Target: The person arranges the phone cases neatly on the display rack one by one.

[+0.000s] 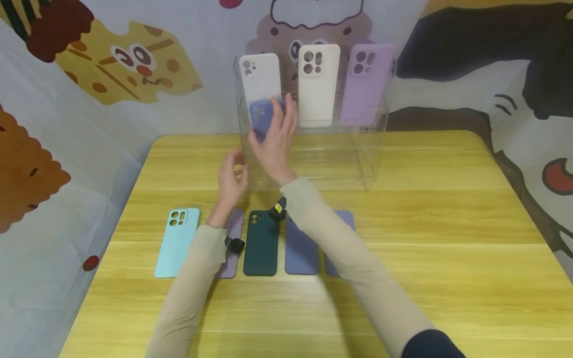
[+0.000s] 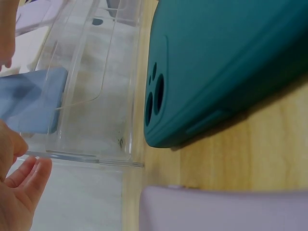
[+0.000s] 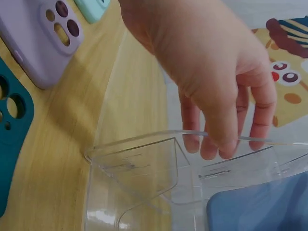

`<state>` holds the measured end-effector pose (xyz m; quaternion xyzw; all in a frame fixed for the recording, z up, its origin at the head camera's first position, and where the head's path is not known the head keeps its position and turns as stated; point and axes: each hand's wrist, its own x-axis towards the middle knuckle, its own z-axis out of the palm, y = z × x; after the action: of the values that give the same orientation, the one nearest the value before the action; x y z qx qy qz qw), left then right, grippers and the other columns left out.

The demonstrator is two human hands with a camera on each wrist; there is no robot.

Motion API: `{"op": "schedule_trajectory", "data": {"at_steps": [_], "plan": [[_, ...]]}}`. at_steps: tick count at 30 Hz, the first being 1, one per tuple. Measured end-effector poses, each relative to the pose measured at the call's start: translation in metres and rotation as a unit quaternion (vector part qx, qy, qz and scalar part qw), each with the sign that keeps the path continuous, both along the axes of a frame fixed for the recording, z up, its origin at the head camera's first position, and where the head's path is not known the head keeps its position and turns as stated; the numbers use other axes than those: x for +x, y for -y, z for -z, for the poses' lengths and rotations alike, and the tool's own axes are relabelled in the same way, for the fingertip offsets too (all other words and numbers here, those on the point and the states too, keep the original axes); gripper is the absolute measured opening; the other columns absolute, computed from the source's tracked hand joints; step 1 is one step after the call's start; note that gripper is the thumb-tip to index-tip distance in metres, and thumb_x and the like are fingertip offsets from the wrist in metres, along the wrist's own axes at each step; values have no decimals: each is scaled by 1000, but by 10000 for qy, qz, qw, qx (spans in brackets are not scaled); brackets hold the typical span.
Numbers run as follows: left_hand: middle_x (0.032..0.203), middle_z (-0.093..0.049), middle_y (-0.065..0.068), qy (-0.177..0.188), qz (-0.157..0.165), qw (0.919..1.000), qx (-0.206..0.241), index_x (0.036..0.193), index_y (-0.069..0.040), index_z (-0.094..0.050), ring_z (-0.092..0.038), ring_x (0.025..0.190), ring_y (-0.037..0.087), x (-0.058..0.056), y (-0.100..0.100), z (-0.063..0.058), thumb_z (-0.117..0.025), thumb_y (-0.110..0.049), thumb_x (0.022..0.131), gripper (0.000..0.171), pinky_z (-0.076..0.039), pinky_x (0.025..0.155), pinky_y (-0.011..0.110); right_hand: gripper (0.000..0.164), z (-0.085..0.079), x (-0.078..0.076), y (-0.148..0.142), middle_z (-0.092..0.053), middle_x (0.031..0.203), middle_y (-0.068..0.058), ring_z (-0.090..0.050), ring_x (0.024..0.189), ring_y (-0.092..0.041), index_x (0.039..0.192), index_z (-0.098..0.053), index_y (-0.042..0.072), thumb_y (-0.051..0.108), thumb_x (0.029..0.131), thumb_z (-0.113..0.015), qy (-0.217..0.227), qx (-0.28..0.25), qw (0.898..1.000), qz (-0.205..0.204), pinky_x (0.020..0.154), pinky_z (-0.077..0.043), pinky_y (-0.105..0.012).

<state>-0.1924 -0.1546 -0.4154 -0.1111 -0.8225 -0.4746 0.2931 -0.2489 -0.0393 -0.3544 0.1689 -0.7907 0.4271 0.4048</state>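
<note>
My right hand [image 1: 278, 144] holds a small blue phone case [image 1: 261, 117] by its sides, thumb at the left edge and fingers along the right. The case stands upright in front of a white phone case [image 1: 258, 74] at the left of a clear acrylic display stand [image 1: 313, 154]. My left hand [image 1: 231, 181] grips the stand's left edge; the right wrist view shows the thumb [image 3: 222, 137] over the rim and the fingers beyond it. A cream phone case [image 1: 319, 89] and a lilac phone case [image 1: 364, 89] lean in the stand's upper tier.
On the wooden table [image 1: 425, 238], phone cases lie in a row before the stand: light blue [image 1: 176, 243], mauve [image 1: 230, 263], dark green [image 1: 261, 248] and two blue-purple ones [image 1: 302, 253], partly under my forearms. A cartoon-print cloth [image 1: 215, 109] hangs behind.
</note>
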Motion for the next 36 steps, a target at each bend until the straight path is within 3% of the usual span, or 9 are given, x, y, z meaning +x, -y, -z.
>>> {"op": "schedule_trajectory", "data": {"at_steps": [11, 23, 36], "plan": [[102, -56, 31, 68, -26, 9999, -140, 117, 13, -49, -60, 94, 40, 1, 1, 1, -53, 13, 84, 33, -60, 74, 40, 76, 0, 23, -28, -19, 144, -27, -15, 138, -28, 134, -34, -3, 4, 70, -75, 173, -482, 9959, -743, 117, -14, -36], [102, -56, 32, 164, -15, 9998, -67, 116, 14, -49, -59, 94, 39, -1, 0, 0, -53, 13, 84, 33, -60, 74, 42, 76, 13, 50, -62, -23, 140, -34, -20, 136, -36, 133, -29, -10, 2, 71, -71, 145, -37, 9923, -1233, 116, -17, -42], [100, -57, 32, 36, 14, 10000, -48, 114, 16, -49, -59, 92, 40, 0, 0, -2, -54, 14, 82, 32, -60, 72, 43, 73, 37, 82, -97, -24, 140, -31, -22, 132, -43, 133, -30, -13, 0, 73, -69, 843, 345, 9813, -1696, 116, -18, -47]]}}
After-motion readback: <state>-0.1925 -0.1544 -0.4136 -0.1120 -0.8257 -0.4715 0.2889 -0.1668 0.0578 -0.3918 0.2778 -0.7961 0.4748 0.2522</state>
